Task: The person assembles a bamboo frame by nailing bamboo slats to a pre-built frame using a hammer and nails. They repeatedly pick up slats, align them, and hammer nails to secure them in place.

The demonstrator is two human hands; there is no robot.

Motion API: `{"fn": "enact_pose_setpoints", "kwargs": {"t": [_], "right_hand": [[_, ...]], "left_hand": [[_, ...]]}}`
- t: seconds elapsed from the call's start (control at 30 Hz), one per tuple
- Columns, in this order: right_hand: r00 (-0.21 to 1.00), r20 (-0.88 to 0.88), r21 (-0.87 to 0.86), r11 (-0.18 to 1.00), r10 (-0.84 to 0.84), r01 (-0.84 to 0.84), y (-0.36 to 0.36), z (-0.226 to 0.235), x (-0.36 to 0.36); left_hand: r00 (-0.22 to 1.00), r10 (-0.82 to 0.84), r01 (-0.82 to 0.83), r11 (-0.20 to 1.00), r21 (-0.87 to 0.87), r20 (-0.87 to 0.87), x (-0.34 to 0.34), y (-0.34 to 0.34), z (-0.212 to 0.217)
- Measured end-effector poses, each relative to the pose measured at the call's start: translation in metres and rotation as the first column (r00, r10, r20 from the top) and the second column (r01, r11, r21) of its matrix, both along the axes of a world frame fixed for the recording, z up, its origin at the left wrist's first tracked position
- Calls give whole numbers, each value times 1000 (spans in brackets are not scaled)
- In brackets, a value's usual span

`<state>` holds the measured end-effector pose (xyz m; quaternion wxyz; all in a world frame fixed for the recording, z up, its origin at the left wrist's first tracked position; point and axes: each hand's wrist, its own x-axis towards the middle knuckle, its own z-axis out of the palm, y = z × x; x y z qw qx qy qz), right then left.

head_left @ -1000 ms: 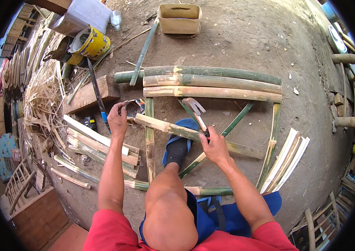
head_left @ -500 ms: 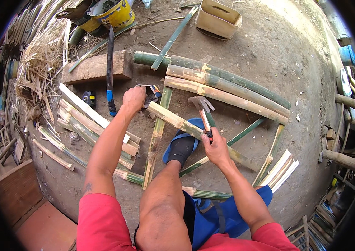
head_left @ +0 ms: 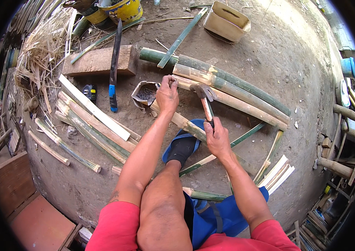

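My right hand (head_left: 218,140) grips a claw hammer (head_left: 208,109) by its handle, with the head raised over the bamboo. My left hand (head_left: 167,96) is closed in a pinch at the left end of the bamboo poles (head_left: 227,92); what its fingertips hold is too small to make out. Beside it stands an open paper box of nails (head_left: 146,94). A split bamboo strip (head_left: 181,122) runs slantwise below both hands, passing the toe end of my blue sandal (head_left: 196,127). Thinner bamboo pieces (head_left: 244,134) lie crosswise beneath the poles.
Left of the nail box lie a long blade with a blue-wrapped handle (head_left: 113,75), a wooden block (head_left: 98,62), a tape measure (head_left: 89,93) and several split bamboo lengths (head_left: 94,113). A beige plastic container (head_left: 227,23) and a yellow bucket (head_left: 125,11) stand farther off.
My left hand has moved right, away from the nail box to the poles' left end, uncovering the box. My right hand keeps hold of the hammer in nearly the same place.
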<state>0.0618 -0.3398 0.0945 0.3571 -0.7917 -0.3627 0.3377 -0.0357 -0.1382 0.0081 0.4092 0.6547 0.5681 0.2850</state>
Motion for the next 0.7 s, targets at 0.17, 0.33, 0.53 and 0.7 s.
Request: {"fn": "enact_pose_setpoints", "kwargs": {"t": [0.17, 0.33, 0.53, 0.7], "right_hand": [[989, 110, 111, 987, 100, -112, 20, 8, 7], [966, 191, -24, 985, 175, -173, 58, 5, 6], [965, 200, 11, 984, 170, -175, 67, 7, -2], [931, 262, -268, 946, 252, -181, 72, 5, 3]], "left_hand": [[999, -4, 3, 1000, 29, 48, 7, -1, -6], [999, -13, 19, 992, 128, -44, 5, -4, -7], [999, -30, 29, 997, 68, 12, 1, -2, -17], [998, -38, 36, 998, 60, 40, 2, 3, -14]]}}
